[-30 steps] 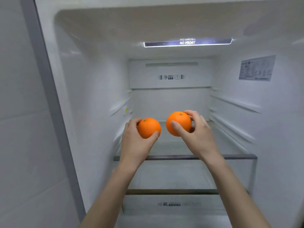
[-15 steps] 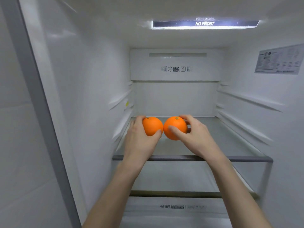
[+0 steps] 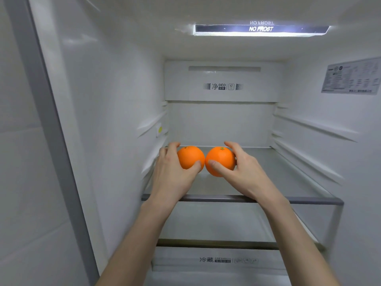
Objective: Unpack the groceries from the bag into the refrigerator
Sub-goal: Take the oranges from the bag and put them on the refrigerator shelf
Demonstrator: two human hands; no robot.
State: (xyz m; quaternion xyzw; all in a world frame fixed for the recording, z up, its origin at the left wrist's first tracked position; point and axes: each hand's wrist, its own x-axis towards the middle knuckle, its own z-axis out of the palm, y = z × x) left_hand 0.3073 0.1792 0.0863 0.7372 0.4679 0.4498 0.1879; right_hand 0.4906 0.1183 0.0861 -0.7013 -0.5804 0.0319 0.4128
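Observation:
Two oranges sit side by side, touching, low over the glass shelf inside the white refrigerator. My left hand grips the left orange, thumb in front and fingers curled round its far left side. My right hand grips the right orange the same way from the right. Whether the oranges rest on the glass or hang just above it, I cannot tell. The grocery bag is out of view.
The shelf's grey front rail runs under my wrists. Below it lies a second shelf and a crisper drawer. Ribbed side walls close in left and right. The door frame stands at the left.
Both hands moved deeper into the refrigerator and down toward the glass shelf, bringing the two oranges together until they touch. The camera moved closer.

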